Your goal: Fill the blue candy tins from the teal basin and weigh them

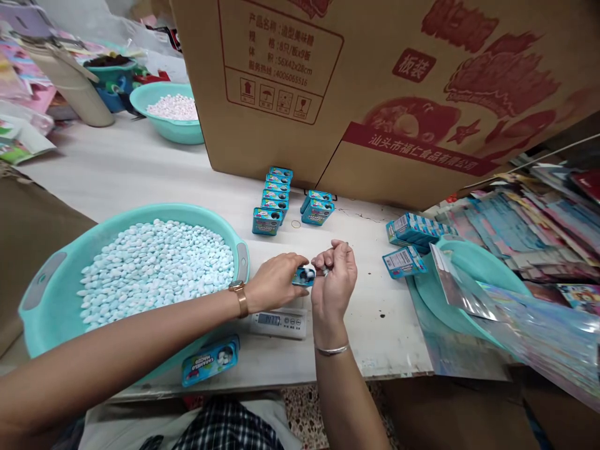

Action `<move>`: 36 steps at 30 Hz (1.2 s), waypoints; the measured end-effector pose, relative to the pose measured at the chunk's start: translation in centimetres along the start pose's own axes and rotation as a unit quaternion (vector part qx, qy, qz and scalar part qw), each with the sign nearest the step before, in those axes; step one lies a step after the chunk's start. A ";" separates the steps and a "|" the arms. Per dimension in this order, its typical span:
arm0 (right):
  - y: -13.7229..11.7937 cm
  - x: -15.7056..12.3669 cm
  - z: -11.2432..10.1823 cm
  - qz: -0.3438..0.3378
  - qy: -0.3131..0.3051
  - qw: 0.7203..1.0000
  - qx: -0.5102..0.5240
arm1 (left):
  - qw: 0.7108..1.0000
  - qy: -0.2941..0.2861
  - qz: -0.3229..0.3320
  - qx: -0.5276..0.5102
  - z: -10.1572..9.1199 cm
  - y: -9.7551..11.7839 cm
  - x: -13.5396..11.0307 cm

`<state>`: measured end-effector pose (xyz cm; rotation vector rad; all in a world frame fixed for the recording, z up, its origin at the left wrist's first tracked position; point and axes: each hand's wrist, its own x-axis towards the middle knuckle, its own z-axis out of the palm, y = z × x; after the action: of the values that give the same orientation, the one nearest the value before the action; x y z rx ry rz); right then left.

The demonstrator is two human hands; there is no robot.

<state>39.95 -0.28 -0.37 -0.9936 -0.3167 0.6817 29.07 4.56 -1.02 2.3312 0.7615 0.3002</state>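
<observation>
Head view: near edge first, one blue tin (210, 361) is lying flat on the desk (375, 340), and a scale (280, 324) is sitting just beyond, partly covered by the left arm's side; its reading is looking too small to trust. Handling this well is probably depending on holding the small tin (304, 276) steady and close to the right fingertips, curling those fingers snugly so no candy is slipping out. Left hand (273, 284) is gripping that tin, narrow, thumb and fingers closing around its end. Right hand (335, 272) is turning palm up, fingers curling in, pinching pale candy (325, 270) at the tips; can't tell how many pieces, or whether it's touching the tin. Left of them, a big tub (44, 325) is holding pale blue candies (159, 272). Farther back, more tins (275, 203) are standing in rows before a cardboard box (281, 140).
</observation>
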 end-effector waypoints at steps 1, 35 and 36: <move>0.2 0.0 -0.1 -0.002 -0.002 1.000 -0.005 | 1.000 0.004 -0.001 -0.011 0.1 -0.1 0.0; -2.4 -0.1 -12.9 0.071 0.106 0.991 0.026 | 0.987 0.106 0.026 0.114 -7.7 -2.7 -8.1; -2.4 -0.2 -12.6 0.068 0.098 0.993 0.012 | 0.987 0.103 0.041 0.120 -7.4 -2.6 -7.7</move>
<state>47.47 -9.55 -4.93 -1.0565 -0.0687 0.7022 18.82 5.44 2.81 2.5916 0.8416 0.5169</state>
